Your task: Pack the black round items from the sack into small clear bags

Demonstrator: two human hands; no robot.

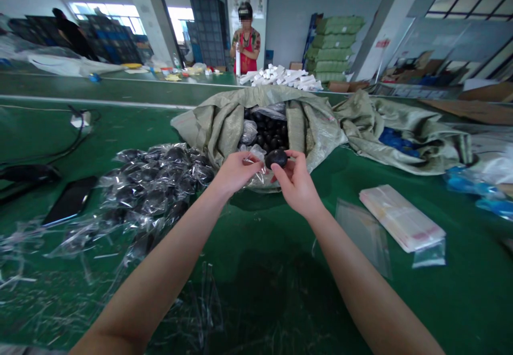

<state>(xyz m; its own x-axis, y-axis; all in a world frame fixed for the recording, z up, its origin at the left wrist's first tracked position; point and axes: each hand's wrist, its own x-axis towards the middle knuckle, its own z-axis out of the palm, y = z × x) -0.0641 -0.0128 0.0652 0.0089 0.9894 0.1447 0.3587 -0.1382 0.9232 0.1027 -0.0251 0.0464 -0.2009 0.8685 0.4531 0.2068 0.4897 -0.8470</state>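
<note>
My right hand (295, 182) pinches a small black rounded part (276, 157) between its fingertips. My left hand (235, 172) is closed on a clear plastic bag (254, 155) right beside that part. Both hands hover over the green table (280, 269), just in front of an open grey-green woven sack (224, 122) filled with many more black parts (271, 130).
A heap of black parts wrapped in clear bags (154, 184) lies at the left, with torn plastic strips nearer me. A stack of flat clear bags (401, 217) lies at the right. A phone (71, 199) and cables lie far left. A second sack (404, 130) lies at the right. Another person (246, 39) stands beyond the table.
</note>
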